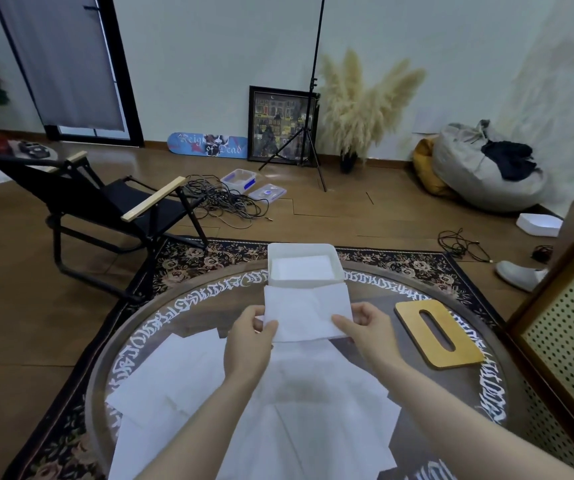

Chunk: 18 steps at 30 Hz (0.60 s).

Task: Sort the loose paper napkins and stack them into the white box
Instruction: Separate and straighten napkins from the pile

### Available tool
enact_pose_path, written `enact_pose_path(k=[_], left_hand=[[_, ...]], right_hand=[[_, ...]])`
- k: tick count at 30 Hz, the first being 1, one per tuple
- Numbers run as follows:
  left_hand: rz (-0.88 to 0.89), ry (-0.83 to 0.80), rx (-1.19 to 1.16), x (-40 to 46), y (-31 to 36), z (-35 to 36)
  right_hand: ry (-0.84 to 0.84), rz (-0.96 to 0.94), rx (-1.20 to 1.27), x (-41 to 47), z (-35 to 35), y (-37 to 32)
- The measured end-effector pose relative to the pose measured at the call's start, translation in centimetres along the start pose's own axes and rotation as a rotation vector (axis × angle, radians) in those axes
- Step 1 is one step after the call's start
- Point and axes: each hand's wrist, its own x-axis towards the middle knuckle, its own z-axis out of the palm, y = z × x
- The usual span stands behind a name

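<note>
A folded white paper napkin [308, 311] hangs in the air just in front of the white box [304, 249], gripped at its two near corners. My left hand [249, 344] pinches its left corner and my right hand [365, 332] pinches its right corner. The open box stands at the far side of the round table [417, 344] and holds white napkins [303, 268] lying flat inside. Several loose napkins [181, 379] lie spread in an overlapping heap across the near half of the table, partly hidden by my forearms.
A wooden lid with an oval slot [439, 336] lies on the table to the right of my hands. A black folding chair [105, 199] stands to the far left, a perforated cabinet [566, 334] at the right. Cables [223, 199] lie on the floor.
</note>
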Motion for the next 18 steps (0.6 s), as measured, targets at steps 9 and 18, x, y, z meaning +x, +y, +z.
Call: enact_pose_path(k=[9, 18], left_hand=[[0.020, -0.009, 0.145, 7.5, 2.9, 1.6], [0.071, 0.060, 0.321, 13.2, 4.1, 3.1]], right_hand=[[0.067, -0.094, -0.248, 6.8, 0.7, -2.5], [0.132, -0.077, -0.357, 12.4, 1.9, -3.3]])
